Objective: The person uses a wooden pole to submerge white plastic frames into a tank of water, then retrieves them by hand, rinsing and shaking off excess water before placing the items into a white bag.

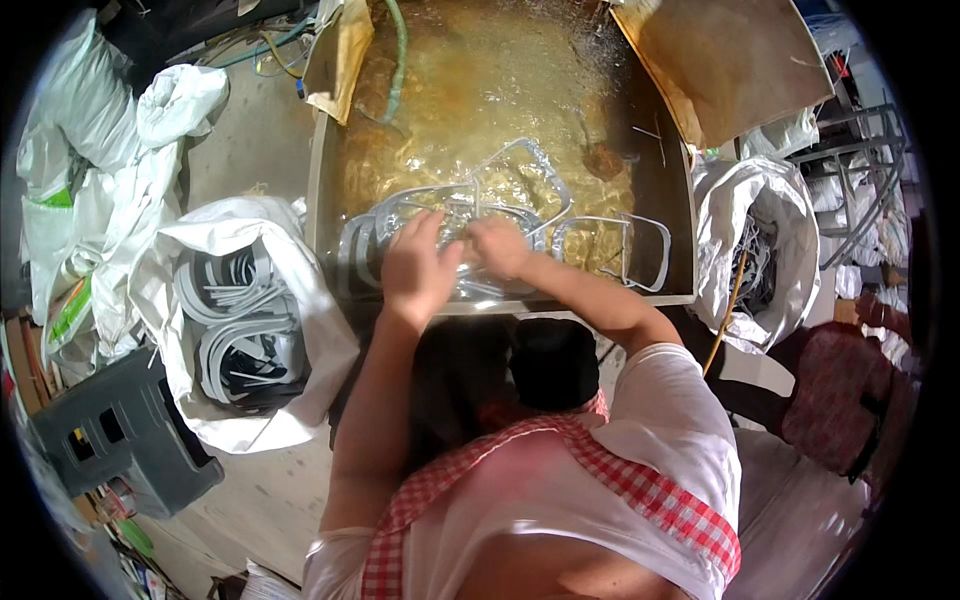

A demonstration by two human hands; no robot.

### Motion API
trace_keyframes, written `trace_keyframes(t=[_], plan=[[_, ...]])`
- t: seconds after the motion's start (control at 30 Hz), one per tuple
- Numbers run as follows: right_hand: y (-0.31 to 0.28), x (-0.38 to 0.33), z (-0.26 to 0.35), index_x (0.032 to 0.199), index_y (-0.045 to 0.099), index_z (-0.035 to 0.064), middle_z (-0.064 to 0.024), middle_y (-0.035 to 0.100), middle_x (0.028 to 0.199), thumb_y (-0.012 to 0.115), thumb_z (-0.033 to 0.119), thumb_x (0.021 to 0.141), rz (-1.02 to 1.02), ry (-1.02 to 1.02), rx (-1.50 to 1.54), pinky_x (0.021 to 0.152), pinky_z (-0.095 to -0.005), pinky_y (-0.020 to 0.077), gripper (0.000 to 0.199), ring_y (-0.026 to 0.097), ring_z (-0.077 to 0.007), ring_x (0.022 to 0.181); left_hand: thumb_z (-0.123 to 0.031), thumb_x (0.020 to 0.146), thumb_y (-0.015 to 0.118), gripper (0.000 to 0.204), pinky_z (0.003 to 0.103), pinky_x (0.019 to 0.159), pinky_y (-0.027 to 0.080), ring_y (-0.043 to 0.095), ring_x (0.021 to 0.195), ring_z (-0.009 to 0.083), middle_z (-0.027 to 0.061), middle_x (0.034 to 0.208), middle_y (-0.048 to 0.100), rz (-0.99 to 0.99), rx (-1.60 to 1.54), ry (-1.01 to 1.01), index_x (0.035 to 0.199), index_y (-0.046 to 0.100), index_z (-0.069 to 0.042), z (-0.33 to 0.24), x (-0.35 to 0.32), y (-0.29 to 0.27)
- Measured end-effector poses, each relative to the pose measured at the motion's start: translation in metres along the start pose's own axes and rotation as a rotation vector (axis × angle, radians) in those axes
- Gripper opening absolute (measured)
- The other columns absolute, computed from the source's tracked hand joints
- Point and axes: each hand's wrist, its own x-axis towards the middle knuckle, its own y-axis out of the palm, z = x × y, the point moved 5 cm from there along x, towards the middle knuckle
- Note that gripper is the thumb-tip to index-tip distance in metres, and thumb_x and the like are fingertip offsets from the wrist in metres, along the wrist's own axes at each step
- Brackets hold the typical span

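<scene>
Both hands are over a metal tank (500, 308) of shallow yellowish water, at its near side. My left hand (418, 268) lies over a pile of pale grey rounded frames (358, 245), its fingers stretched and its thumb apart. Beside it, my right hand (498, 246) is closed on a thin grey frame (477, 190) whose bar rises from between the hands. Its fingertips are partly hidden and slightly blurred. A larger loop-shaped frame (552, 178) leans up behind the right hand. Farther right, another frame (662, 255) stands in the water near the tank's right wall.
A white sack (240, 430) of stacked curved grey parts stands left of the tank; another white sack (715, 190) holds thin grey pieces at right. A green hose (398, 60) hangs into the tank. A dark plastic stool (130, 440) lies at lower left. A person (840, 390) sits at right.
</scene>
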Motion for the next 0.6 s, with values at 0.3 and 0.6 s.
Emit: trace_keyframes(t=[0.3, 0.6], plan=[[0.012, -0.031, -0.004, 0.138, 0.013, 0.0081, -0.0188, 0.046, 0.121, 0.064, 0.044, 0.072, 0.380, 0.171, -0.317, 0.098, -0.0498, 0.0237, 0.091, 0.044, -0.0341, 0.114, -0.019, 0.078, 0.061, 0.042, 0.037, 0.090, 0.041, 0.051, 0.106, 0.0331, 0.0159, 0.115, 0.054, 0.145, -0.004, -0.109, 0.116, 0.051, -0.004, -0.010, 0.001, -0.001], [-0.002, -0.034, -0.014, 0.130, 0.032, 0.0051, -0.0202, 0.051, 0.112, 0.061, 0.006, 0.074, -0.342, -0.321, 0.117, 0.079, -0.0391, 0.0465, 0.063, 0.056, -0.0350, 0.092, -0.020, 0.075, 0.062, 0.038, 0.038, 0.084, 0.043, 0.055, 0.095, 0.0333, 0.0158, 0.104, 0.059, 0.078, 0.008, 0.040, 0.109, 0.055, -0.004, -0.003, 0.000, 0.006]])
